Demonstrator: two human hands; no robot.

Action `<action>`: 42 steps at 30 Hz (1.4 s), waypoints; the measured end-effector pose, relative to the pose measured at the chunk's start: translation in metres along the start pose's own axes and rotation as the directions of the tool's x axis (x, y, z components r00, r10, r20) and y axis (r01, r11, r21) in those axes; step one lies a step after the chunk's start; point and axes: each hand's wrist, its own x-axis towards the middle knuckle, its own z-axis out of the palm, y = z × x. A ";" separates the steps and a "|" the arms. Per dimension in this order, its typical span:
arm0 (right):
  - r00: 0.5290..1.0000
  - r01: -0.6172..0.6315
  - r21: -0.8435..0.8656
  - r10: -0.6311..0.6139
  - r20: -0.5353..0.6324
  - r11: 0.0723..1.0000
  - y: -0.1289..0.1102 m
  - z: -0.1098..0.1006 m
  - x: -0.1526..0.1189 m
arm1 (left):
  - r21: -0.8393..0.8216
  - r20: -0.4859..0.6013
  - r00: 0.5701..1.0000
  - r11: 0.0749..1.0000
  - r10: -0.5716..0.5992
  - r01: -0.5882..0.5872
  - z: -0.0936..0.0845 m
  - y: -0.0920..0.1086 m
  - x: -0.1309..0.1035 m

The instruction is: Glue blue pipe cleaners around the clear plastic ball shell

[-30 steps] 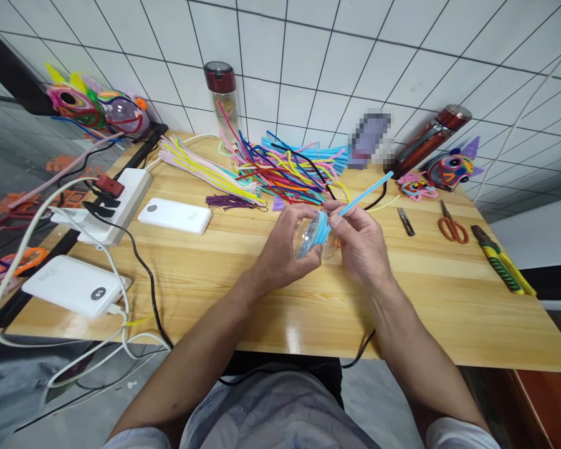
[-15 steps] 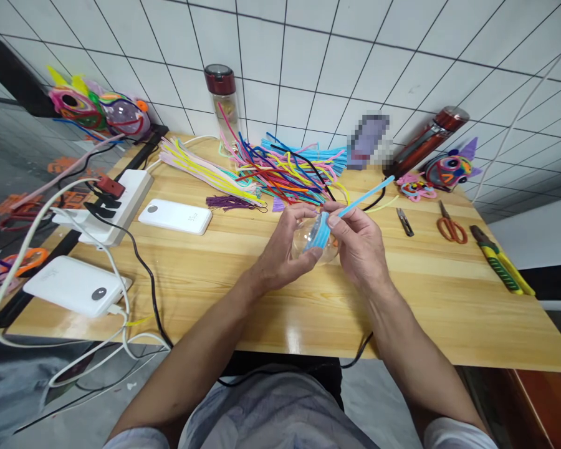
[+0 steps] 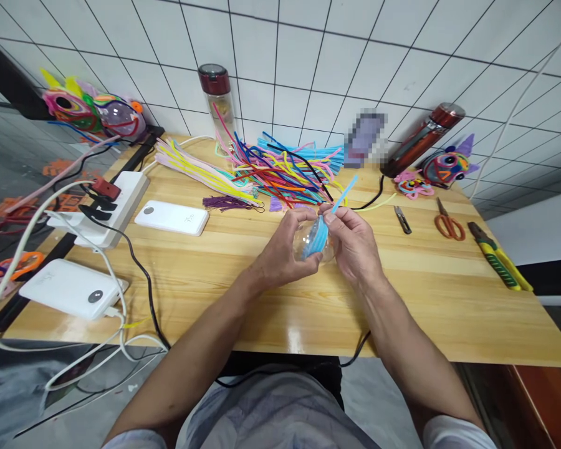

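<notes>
Between my hands, just above the table, is a clear plastic ball with rows of light blue pipe cleaner lying side by side across it. My left hand is closed around the ball's left side, its thumb at the lower end of the blue rows. At the ball's upper right, my right hand pinches the light blue pipe cleaner. A loose end of it sticks up to the right past the fingers. The far side of the ball is hidden.
Behind my hands lies a heap of coloured pipe cleaners. To the right are thread snips, scissors and pliers. White power banks, a power strip and cables lie left. A bottle and a flask stand by the wall.
My right hand has moved slightly left, closer to the ball. The pipe cleaner's free end has become shorter and points more steeply upward. My left hand keeps its hold.
</notes>
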 end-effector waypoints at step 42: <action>1.000 0.001 -0.072 0.001 0.026 0.997 -0.001 -0.003 0.001 | -0.163 -0.068 0.977 0.969 -0.201 0.188 0.010 -0.009 0.000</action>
